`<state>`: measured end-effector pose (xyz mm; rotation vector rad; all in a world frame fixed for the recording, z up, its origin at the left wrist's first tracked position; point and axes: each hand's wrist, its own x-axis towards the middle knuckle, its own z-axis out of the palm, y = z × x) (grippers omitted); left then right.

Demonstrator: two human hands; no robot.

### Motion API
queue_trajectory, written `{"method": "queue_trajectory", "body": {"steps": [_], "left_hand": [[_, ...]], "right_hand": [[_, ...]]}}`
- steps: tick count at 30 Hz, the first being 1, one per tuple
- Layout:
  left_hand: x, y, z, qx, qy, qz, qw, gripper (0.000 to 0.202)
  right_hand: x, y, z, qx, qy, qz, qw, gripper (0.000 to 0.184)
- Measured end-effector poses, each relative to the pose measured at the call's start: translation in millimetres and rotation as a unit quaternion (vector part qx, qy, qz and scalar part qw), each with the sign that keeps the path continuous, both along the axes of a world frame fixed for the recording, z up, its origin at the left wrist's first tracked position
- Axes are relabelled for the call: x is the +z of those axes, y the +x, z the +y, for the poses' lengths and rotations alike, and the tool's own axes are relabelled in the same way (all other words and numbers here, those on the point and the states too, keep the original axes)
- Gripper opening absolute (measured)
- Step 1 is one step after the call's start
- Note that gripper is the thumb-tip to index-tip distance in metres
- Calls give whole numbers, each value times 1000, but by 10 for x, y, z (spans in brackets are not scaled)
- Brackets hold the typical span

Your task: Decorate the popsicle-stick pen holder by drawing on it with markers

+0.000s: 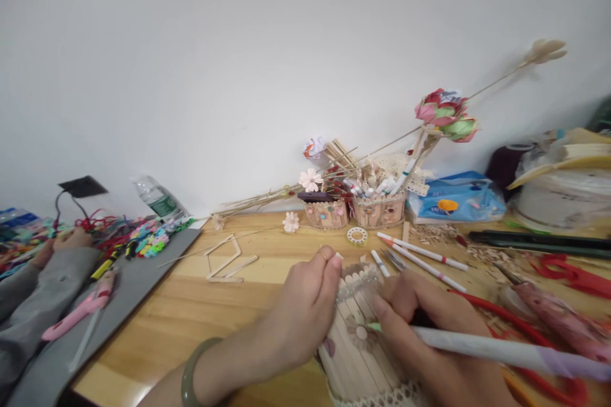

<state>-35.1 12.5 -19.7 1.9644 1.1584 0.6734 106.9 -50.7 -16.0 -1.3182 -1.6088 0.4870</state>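
My left hand (305,305), with a ring and a green bangle, grips the upper left edge of a craft-stick piece (353,365). Lace trims the bottom of this pale wooden piece, and a greyish glittery band crosses near its rounded top. A flower (361,333) with a light round centre is on its front. In my right hand (429,343) is a white marker pen (491,350), its greenish tip at the flower's centre. My right fingers cover part of the piece's right side.
Loose markers (422,251) and a tape roll (357,236) lie behind my hands. Decorated stick baskets (379,211) stand near the wall. At right are red-handled scissors (573,273) and a glue gun (558,311). Another person's sleeve (52,292) reaches over a grey mat (128,292) at left.
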Motion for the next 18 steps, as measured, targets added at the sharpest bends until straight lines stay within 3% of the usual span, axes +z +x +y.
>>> {"method": "queue_trajectory", "body": {"steps": [7, 18], "left_hand": [[-7, 6, -8, 5, -29, -9, 1000, 34], [11, 13, -15, 4, -5, -1, 1000, 33]], "right_hand": [[32, -8, -6, -5, -4, 5, 1000, 30], [34, -29, -15, -32, 17, 50, 998, 30]]}}
